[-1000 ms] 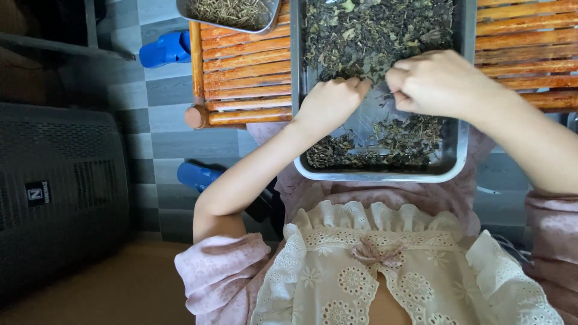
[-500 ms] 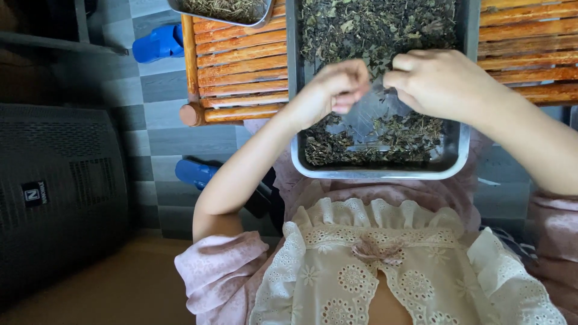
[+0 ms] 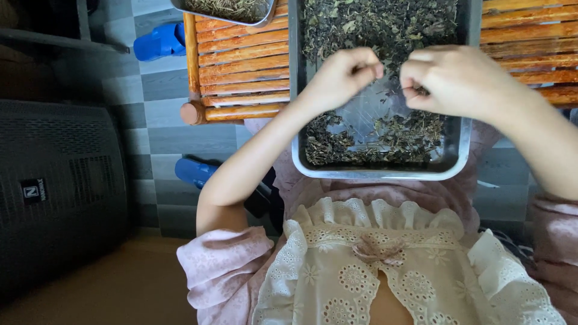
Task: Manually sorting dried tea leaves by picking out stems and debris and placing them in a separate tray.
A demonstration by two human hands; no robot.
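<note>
A rectangular metal tray (image 3: 373,174) rests partly on a wooden slatted table (image 3: 241,66) and partly over my lap. Dark dried leaves (image 3: 373,27) fill its far half, and a smaller heap (image 3: 337,147) lies along the near edge, with a bare strip between them. My left hand (image 3: 340,75) hovers over the bare strip with fingers pinched together; what they hold is too small to see. My right hand (image 3: 451,78) is level with it, a short gap away, pinching a dark bit of dried leaf.
A second metal tray (image 3: 265,18) of thin dried stems sits at the table's far left corner. Two blue slippers (image 3: 158,42) (image 3: 192,173) lie on the grey tiled floor. A black grilled appliance (image 3: 60,192) stands at my left.
Both hands have lifted off the tray bottom. The left hand rose and moved right from the leaves, and the two hands now sit a little apart.
</note>
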